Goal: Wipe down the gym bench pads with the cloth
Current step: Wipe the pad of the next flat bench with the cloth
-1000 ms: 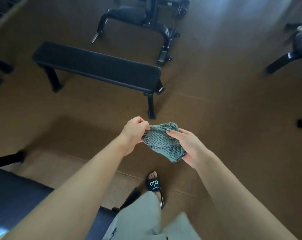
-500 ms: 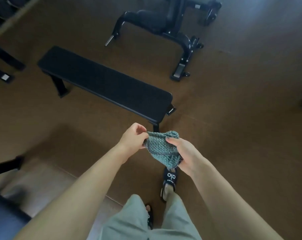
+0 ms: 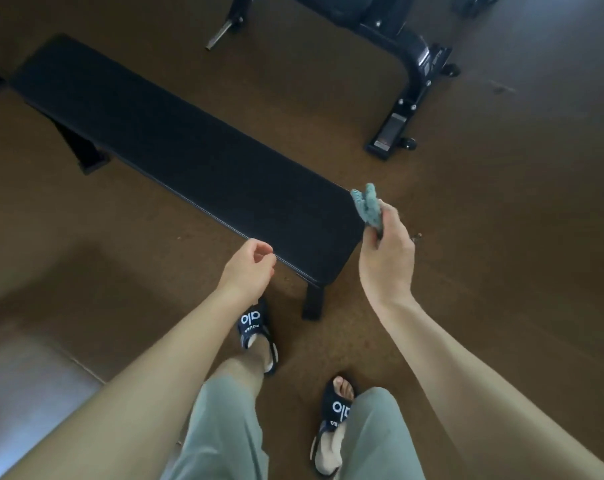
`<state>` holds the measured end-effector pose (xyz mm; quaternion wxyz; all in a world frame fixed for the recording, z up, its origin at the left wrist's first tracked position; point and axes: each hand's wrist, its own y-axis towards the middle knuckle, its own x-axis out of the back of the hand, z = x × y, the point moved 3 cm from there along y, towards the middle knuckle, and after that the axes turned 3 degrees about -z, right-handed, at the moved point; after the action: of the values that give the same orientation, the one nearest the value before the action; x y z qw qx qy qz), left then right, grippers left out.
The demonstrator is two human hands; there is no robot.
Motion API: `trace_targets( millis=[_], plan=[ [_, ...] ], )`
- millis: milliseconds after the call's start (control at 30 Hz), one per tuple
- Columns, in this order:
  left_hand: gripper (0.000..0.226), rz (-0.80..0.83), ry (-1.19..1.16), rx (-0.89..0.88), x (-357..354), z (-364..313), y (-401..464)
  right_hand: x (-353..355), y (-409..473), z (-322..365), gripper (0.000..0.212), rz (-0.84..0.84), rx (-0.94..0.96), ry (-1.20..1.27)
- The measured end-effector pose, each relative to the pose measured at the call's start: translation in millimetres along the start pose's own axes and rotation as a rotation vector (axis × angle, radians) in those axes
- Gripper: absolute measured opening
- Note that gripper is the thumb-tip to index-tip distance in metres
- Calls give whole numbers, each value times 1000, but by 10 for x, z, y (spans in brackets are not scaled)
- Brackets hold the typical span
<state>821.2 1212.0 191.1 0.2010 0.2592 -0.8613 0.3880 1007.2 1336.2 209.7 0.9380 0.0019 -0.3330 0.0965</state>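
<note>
A flat black bench pad [image 3: 176,154] runs diagonally from the upper left down to the centre, on dark legs. My right hand [image 3: 387,251] grips a bunched teal knitted cloth [image 3: 367,204] just off the pad's near right corner; the cloth sticks out above my fingers. My left hand [image 3: 250,268] hangs by the pad's near edge, fingers loosely curled with nothing in them.
A second black bench frame [image 3: 407,74] with wheels stands on the brown floor behind the flat bench. My feet in black slides [image 3: 257,332] stand just in front of the bench's near leg [image 3: 312,301]. A pale mat [image 3: 23,403] lies at lower left.
I have stepped closer to the flat bench. My left hand has let go of the cloth and dropped by the pad's edge; my right hand alone carries the cloth up to the pad's corner.
</note>
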Motion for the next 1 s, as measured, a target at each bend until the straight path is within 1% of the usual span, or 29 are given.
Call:
trace_targets(
  millis=[33, 133, 167, 300, 367, 433, 467, 567, 600, 700, 800, 933, 1000],
  plan=[
    [18, -37, 9, -8, -89, 103, 234, -281, 56, -179, 47, 57, 98, -98],
    [19, -130, 75, -65, -342, 378, 850, -1094, 23, -769, 57, 352, 347, -501],
    [17, -175, 107, -116, -415, 463, 1035, -1300, 2, -938, 59, 394, 401, -587],
    [8, -333, 213, -388, -721, 748, 1675, -1907, 149, -1345, 61, 338, 506, -666],
    [11, -412, 250, -531, -865, 821, 1896, -2104, 254, -1485, 62, 327, 525, -718],
    [16, -525, 287, -667, -1011, 871, 2056, -2208, 295, -1589, 63, 319, 532, -731],
    [18, -584, 297, -704, -1086, 890, 2122, -2224, 296, -1623, 62, 307, 535, -726],
    [19, -774, 301, -681, -1220, 899, 2218, -2224, 307, -1651, 62, 268, 560, -702],
    [19, -798, 288, -670, -1229, 901, 2223, -2214, 319, -1644, 61, 265, 571, -700],
    [20, -767, 299, -694, -1218, 896, 2230, -2182, 362, -1614, 60, 288, 589, -697],
    [19, -778, 271, -646, -1217, 890, 2245, -2158, 631, -1591, 61, 304, 602, -688],
    [20, -777, 253, -628, -1252, 916, 2251, -2177, 1327, -1536, 60, 280, 489, -716],
    [20, -783, 267, -636, -1241, 922, 2250, -2211, 1494, -1496, 60, 271, 444, -733]
  ],
)
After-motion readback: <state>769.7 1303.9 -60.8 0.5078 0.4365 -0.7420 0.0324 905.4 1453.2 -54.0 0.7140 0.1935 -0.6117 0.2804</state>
